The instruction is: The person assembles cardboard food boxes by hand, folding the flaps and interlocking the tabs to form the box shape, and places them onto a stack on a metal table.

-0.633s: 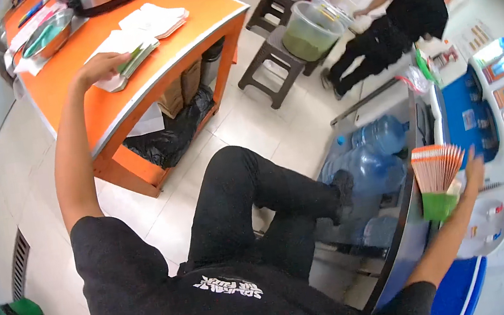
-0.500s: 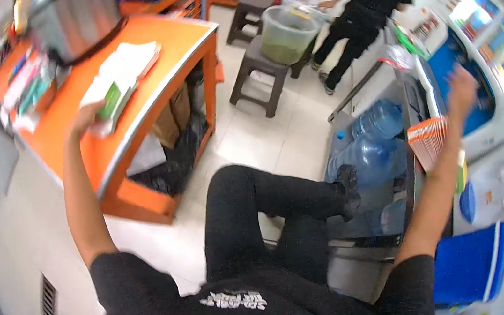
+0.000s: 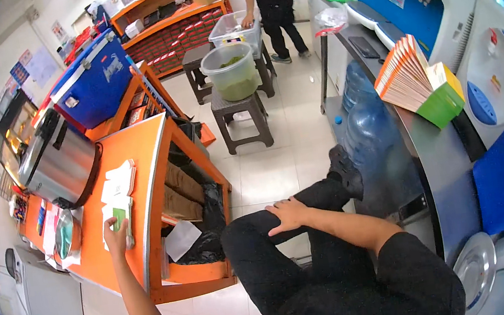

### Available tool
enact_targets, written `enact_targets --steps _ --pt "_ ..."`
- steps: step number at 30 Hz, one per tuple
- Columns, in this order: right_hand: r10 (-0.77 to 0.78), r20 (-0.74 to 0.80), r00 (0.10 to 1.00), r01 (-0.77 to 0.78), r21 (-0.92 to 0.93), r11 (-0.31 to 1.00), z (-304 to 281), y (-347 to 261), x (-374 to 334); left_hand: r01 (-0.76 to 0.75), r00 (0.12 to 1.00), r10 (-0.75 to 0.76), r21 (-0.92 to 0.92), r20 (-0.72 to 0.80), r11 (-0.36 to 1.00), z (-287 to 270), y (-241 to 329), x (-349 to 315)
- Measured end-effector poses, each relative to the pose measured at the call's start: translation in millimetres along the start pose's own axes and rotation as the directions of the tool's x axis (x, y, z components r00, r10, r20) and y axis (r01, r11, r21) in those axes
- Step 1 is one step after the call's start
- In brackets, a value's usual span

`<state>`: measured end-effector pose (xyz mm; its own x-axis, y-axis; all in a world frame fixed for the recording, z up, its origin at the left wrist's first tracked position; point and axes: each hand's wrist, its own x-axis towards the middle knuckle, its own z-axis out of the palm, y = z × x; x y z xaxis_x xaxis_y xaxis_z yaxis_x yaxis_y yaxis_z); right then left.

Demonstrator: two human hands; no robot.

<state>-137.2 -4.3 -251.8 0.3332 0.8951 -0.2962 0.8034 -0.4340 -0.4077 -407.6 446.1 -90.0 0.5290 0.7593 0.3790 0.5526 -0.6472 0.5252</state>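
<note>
Head | left hand [image 3: 116, 234] at green card [image 3: 119, 217], grip unclear | right hand [image 3: 289, 214] spread on leg [image 3: 248, 248]

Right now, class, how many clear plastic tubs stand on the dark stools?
2: a round tub on the front stool, and a rectangular tub behind it, partly hidden.

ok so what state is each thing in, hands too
left hand: touching the green-topped white paper stack
right hand: empty, resting on the black-trousered leg
green-and-yellow cardboard box: open, orange-edged white paper sleeves fanning out
round translucent plastic tub: partly filled with green stuff
dark grey plastic stool: upright, under the tub
</note>
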Motion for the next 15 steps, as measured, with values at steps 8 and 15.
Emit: enact_targets --steps 8,15 --pt "-0.211 -0.349 0.913 0.157 -0.175 0.972 19.2 3.9 7.6 -0.08 0.994 0.077 -0.025 -0.083 0.997 2.4 -75.7 21.4" --pt "-0.158 -0.449 0.879 0.106 -0.138 0.985 15.3 27.1 -14.7 -0.123 0.991 0.108 0.217 0.078 0.968 9.2 -21.9 17.3"
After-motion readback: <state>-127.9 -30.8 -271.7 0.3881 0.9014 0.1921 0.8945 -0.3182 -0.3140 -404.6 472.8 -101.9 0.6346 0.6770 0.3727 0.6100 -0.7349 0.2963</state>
